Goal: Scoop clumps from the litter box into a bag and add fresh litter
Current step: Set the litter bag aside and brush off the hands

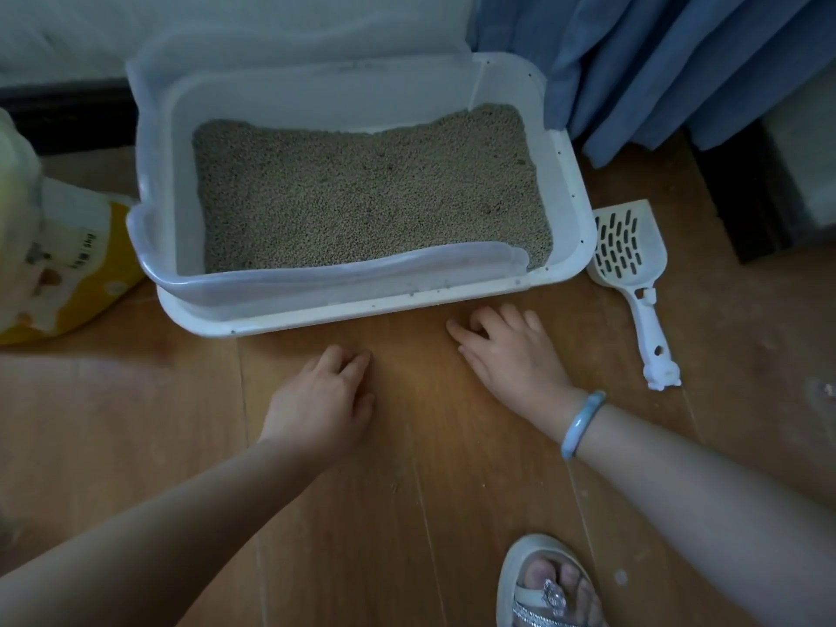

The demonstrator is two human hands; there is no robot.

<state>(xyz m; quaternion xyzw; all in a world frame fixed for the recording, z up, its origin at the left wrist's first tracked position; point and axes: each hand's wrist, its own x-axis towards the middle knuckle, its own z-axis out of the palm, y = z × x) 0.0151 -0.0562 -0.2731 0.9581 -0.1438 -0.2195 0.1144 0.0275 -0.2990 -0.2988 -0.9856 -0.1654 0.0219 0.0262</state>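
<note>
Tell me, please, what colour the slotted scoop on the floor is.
The scoop is white, its slots showing dark; the head view shows it best.

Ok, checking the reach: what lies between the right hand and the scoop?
Only bare wooden floor lies between the right hand and the scoop, as the head view shows.

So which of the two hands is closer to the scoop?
The right hand, the one wearing the pale bracelet. The white scoop lies just beyond it; the left hand is farther off.
</note>
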